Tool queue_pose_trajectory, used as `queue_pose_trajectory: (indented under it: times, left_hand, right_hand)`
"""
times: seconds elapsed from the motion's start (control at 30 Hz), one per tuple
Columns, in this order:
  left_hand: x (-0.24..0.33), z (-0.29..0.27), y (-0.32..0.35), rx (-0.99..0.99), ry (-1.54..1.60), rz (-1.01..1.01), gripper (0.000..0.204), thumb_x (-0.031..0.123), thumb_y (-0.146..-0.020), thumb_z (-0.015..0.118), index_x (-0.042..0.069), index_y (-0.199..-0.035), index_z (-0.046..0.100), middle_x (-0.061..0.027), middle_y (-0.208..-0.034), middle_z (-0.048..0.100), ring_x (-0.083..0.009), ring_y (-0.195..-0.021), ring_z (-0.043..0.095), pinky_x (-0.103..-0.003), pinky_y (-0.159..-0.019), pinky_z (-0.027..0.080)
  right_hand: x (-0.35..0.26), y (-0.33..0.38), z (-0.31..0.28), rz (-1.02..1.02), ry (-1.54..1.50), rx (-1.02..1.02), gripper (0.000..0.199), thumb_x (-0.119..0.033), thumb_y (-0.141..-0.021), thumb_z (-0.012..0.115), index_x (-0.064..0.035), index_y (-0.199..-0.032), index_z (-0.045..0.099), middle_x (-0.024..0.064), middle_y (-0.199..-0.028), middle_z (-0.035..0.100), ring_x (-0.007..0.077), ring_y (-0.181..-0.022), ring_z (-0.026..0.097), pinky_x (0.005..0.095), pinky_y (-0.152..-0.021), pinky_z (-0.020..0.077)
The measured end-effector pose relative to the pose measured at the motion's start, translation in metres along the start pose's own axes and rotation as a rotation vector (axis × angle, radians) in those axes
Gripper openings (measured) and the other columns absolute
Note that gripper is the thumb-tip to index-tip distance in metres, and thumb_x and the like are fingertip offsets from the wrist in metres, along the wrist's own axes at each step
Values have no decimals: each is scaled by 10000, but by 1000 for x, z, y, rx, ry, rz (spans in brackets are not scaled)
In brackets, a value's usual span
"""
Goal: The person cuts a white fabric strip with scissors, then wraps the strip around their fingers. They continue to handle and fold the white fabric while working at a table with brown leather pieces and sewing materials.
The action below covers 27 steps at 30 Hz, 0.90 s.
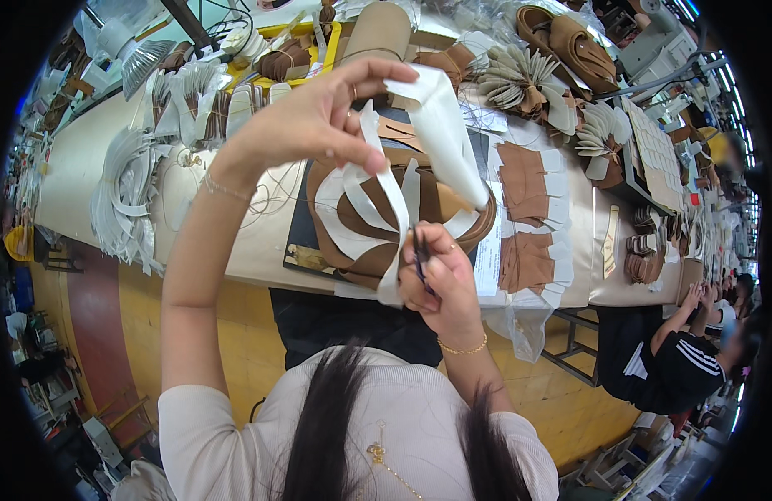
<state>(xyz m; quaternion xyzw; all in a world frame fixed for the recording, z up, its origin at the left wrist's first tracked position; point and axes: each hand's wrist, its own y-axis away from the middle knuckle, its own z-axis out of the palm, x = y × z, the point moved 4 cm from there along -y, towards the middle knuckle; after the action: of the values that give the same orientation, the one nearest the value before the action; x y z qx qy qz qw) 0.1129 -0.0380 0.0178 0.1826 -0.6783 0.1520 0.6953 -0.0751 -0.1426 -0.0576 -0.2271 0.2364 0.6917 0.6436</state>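
Observation:
My left hand (344,117) is raised over the table, its fingers and thumb closed on a white strip (447,138). One wide, folded part of the strip slants down to the right, and a narrow white length (392,196) drops toward my other hand. Lower down, my right hand (443,271) grips a small dark tool (421,259) that looks like thread snips, beside the narrow length's lower end. Under both hands lie curved brown pieces with white backing (340,225), on a dark board (298,221).
Fanned brown-and-white pieces (524,184) lie right of the board, bundled pieces (524,79) behind them. White curved strips (119,200) hang over the left edge. A yellow tray (332,50) and a lamp (144,63) stand at the back. Another person (678,359) sits at right.

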Motion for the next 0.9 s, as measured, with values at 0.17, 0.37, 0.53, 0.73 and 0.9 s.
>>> queue_pose_trajectory:
  times: [0.17, 0.37, 0.53, 0.73, 0.9]
  left_hand:
    - [-26, -22, -27, 117, -404, 32, 779, -4, -719, 744, 70, -1388, 352, -132, -1364, 442, -107, -719, 629, -229, -611, 503]
    - [-59, -35, -37, 157, -730, -42, 626, -28, -812, 554, 81, -1394, 348, -163, -1250, 535, -163, -778, 673, -290, -659, 530]
    - [-37, -38, -36, 342, -1195, 222, 502, 9, -835, 608, 86, -1307, 452, -120, -986, 637, -148, -715, 660, -260, -628, 521]
    - [-1, -37, -35, 672, -505, 354, 274, 181, -823, 732, 16, -1017, 629, -35, -755, 650, -63, -660, 598, -208, -617, 475]
    - [22, -18, -22, 688, -278, 552, 230, 112, -836, 718, 9, -1021, 627, -37, -865, 657, -66, -760, 618, -191, -686, 508]
  right_hand:
    - [-25, 15, -19, -173, 173, 25, 436, -300, -889, 654, 34, -1139, 524, 5, -905, 441, 20, -517, 343, 184, -441, 261]
    - [-38, 14, -38, -269, 413, 171, 415, -306, -897, 650, 43, -1097, 549, -9, -896, 408, 15, -512, 329, 182, -438, 253]
    - [-42, 14, -41, -295, 475, 226, 404, -290, -888, 665, 32, -1109, 559, -10, -906, 406, 17, -570, 348, 169, -459, 270]
    - [-56, 9, -39, -451, 562, 274, 267, -238, -887, 674, -20, -984, 553, -21, -885, 414, 28, -661, 374, 175, -562, 315]
    - [-79, 4, -35, -568, 754, 420, 144, -128, -925, 612, -41, -853, 523, -22, -829, 460, 30, -698, 377, 178, -604, 297]
